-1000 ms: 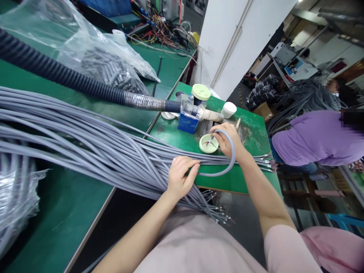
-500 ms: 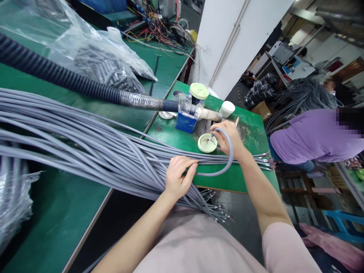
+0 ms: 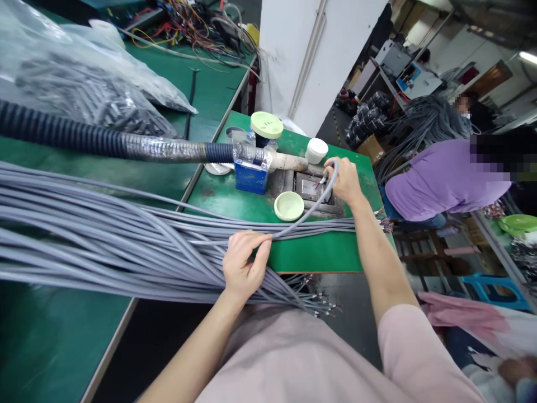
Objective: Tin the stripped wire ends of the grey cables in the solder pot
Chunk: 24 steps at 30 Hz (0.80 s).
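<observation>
My right hand (image 3: 345, 180) pinches a grey cable (image 3: 312, 211) close to its stripped end. The thin wires (image 3: 321, 182) at that end point down over the square metal solder pot (image 3: 312, 187). From there the cable bends over and runs down to my left hand (image 3: 246, 264), whose fingers are closed on it at the bundle. Beneath my left hand lies a thick bundle of grey cables (image 3: 138, 240), with several bare ends (image 3: 321, 302) past the table edge. A shallow pale-green dish (image 3: 289, 206) sits in front of the pot.
A ribbed black hose (image 3: 62, 134) crosses the green table, its nozzle (image 3: 289, 162) beside the pot on a blue box (image 3: 250, 178). Behind stand a white jar (image 3: 316, 150) and a green-lidded container (image 3: 267, 125). A person in purple (image 3: 444, 176) sits at right.
My right hand has moved the cable's wire ends from the pale-green dish to above the solder pot, straightening the cable's bend. My left hand stays on the bundle; the view has shifted slightly.
</observation>
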Motion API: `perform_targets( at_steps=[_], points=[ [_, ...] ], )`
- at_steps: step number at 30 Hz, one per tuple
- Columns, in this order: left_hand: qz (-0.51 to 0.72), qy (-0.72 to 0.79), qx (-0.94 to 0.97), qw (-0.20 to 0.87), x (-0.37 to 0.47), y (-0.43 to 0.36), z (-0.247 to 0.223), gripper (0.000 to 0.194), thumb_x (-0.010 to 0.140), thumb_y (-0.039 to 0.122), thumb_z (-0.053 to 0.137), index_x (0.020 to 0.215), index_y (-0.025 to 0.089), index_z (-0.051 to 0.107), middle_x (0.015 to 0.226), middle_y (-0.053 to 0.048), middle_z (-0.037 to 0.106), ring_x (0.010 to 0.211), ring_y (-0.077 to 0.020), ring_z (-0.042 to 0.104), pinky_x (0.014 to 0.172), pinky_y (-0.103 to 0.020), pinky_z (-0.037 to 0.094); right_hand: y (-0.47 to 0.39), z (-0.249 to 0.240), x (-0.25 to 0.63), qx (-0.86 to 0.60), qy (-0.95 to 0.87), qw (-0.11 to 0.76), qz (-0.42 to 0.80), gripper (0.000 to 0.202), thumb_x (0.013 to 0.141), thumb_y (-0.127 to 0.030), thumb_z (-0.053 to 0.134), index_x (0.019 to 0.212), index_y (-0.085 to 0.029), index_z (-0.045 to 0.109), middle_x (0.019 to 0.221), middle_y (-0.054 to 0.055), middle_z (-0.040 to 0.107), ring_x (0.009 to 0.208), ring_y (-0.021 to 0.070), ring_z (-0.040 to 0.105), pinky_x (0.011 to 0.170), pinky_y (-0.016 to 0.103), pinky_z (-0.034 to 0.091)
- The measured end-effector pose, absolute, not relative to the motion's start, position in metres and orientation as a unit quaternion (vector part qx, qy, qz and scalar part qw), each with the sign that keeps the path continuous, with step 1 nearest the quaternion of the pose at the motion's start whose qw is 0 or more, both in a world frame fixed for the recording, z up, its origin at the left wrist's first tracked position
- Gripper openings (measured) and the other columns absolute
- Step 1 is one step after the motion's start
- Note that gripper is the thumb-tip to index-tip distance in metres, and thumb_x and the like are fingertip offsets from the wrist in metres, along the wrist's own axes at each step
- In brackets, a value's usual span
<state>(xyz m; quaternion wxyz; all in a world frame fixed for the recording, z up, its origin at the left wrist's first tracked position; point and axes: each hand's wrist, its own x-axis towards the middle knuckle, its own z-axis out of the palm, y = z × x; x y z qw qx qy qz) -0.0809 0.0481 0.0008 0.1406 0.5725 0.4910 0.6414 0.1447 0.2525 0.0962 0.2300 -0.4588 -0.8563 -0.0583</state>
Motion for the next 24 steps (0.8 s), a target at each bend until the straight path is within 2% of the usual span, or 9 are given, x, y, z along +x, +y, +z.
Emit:
perform_targets(
  at_steps=[7, 16, 19, 24],
  points=[
    [0.637, 0.506, 0.564, 0.143, -0.081, 0.048, -0.002, 0.01, 0.083, 0.02, 0.061, 0.088, 0.02, 0.07, 0.078, -0.005, 0.071, 0.079, -0.0203, 0.065, 0.08, -0.039, 0.051, 0.264, 0.086, 0.142, -0.481, -0.854, 0.186, -0.067, 0.032, 0.098, -0.034, 0.032, 0.1, -0.02, 0.061, 0.087, 0.009, 0.064, 0.088, 0.0272, 0.053, 0.082, 0.042, 0.036],
    [0.636, 0.505, 0.566, 0.141, -0.08, 0.048, -0.001, 0.01, 0.082, 0.019, 0.062, 0.088, 0.019, 0.07, 0.078, -0.005, 0.071, 0.079, -0.0203, 0.065, 0.081, -0.04, 0.051, 0.268, 0.074, 0.135, -0.493, -0.855, 0.14, -0.079, 0.029, 0.098, -0.032, 0.035, 0.099, -0.018, 0.06, 0.086, 0.011, 0.06, 0.089, 0.0284, 0.051, 0.083, 0.043, 0.035],
    [0.634, 0.51, 0.564, 0.14, -0.081, 0.049, -0.003, 0.01, 0.083, 0.02, 0.061, 0.088, 0.019, 0.07, 0.078, -0.005, 0.072, 0.079, -0.0204, 0.065, 0.082, -0.041, 0.051, 0.255, 0.086, 0.136, -0.48, -0.858, 0.171, -0.069, 0.028, 0.098, -0.032, 0.035, 0.098, -0.02, 0.06, 0.087, 0.009, 0.06, 0.09, 0.0278, 0.052, 0.086, 0.044, 0.035],
    [0.631, 0.507, 0.564, 0.162, -0.08, 0.048, 0.0, 0.009, 0.083, 0.021, 0.063, 0.087, 0.02, 0.071, 0.078, -0.005, 0.072, 0.078, -0.0199, 0.065, 0.078, -0.038, 0.051, 0.18, 0.124, 0.143, -0.421, -0.86, 0.283, -0.056, 0.023, 0.096, -0.033, 0.041, 0.106, -0.028, 0.061, 0.098, 0.006, 0.065, 0.097, 0.0251, 0.055, 0.096, 0.048, 0.036]
  ],
)
